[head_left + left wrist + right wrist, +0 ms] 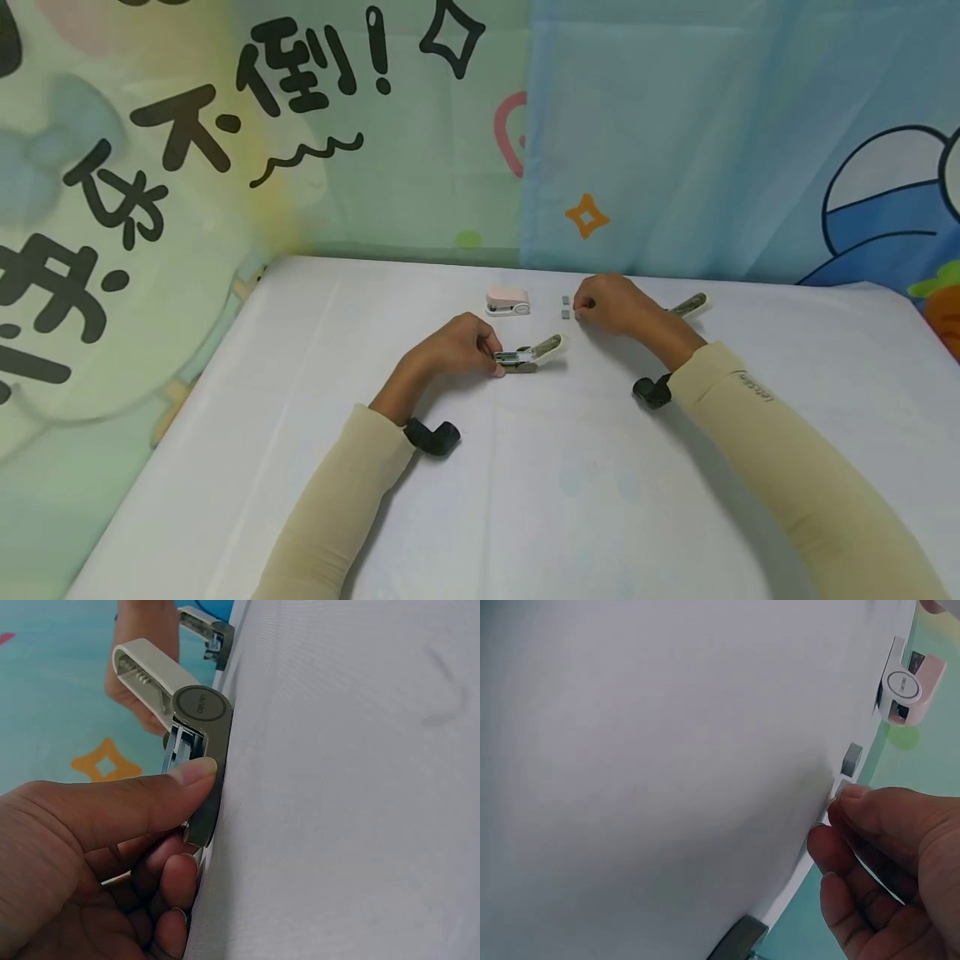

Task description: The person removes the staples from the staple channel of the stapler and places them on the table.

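My left hand (465, 343) grips the front end of a dark green and cream stapler (201, 705), thumb on its side and fingers beneath. The stapler's top arm is swung up, baring the metal staple channel (513, 357). Beyond it, my right hand (611, 304) is low at the table, its thumb and index tips drawn together beside small grey staple strips (566, 301). In the right wrist view one staple strip (852, 760) lies just past the thumb, and a sliver of another shows at the thumb tip. I cannot tell whether those fingertips pinch it.
A pink and white mini stapler (507, 302) stands near the back edge, left of the staple strips. Another green and cream stapler (688, 305), its arm raised, is partly hidden behind the right forearm. A white cloth covers the table (570, 500); printed curtains hang behind.
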`<state>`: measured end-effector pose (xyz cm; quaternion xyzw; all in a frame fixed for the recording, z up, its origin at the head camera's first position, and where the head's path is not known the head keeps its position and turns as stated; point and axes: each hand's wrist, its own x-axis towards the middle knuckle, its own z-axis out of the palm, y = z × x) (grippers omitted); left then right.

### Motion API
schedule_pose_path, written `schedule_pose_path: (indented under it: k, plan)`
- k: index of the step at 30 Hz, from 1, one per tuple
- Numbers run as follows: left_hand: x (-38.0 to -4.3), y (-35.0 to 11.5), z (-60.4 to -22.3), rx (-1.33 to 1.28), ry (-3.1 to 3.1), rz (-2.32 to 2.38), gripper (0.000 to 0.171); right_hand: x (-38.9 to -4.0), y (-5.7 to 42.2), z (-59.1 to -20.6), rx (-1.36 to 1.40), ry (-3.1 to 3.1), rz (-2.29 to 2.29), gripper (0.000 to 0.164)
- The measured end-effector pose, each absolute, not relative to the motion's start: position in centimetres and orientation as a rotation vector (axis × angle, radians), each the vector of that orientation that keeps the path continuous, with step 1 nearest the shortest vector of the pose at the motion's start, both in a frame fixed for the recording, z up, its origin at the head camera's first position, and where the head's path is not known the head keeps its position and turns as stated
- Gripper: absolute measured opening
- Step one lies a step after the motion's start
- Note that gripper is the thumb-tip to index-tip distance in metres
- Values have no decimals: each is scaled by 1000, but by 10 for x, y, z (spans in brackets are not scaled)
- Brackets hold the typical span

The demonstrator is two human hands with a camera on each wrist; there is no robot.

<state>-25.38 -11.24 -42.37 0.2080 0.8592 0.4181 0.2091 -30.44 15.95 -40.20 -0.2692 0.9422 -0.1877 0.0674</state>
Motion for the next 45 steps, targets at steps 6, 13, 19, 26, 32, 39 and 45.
schedule_pose_path:
  k: [6,13,19,26,32,39,45]
  plan:
    - [-252,-113,-419,578,2405,1145,13,-300,163,-398,-790,2832,-573,7]
    - [-250,-114,-408,567,2431,1138,13,-277,154,-387,-911,2708,-954,21]
    - [-250,-115,-403,566,2438,1141,13,-265,147,-380,-978,2421,-1098,23]
    - [-251,-114,-401,578,2446,1126,14,-264,151,-381,-1039,2408,-1018,24]
    - [-250,-111,-402,607,2442,1077,13,-257,150,-377,-1075,2449,-930,22]
    - [-240,-99,-406,669,2410,968,12,-242,161,-376,-1073,2414,-883,19]
    - [-221,-80,-410,767,2382,867,14,-219,177,-378,-1090,2382,-840,18]
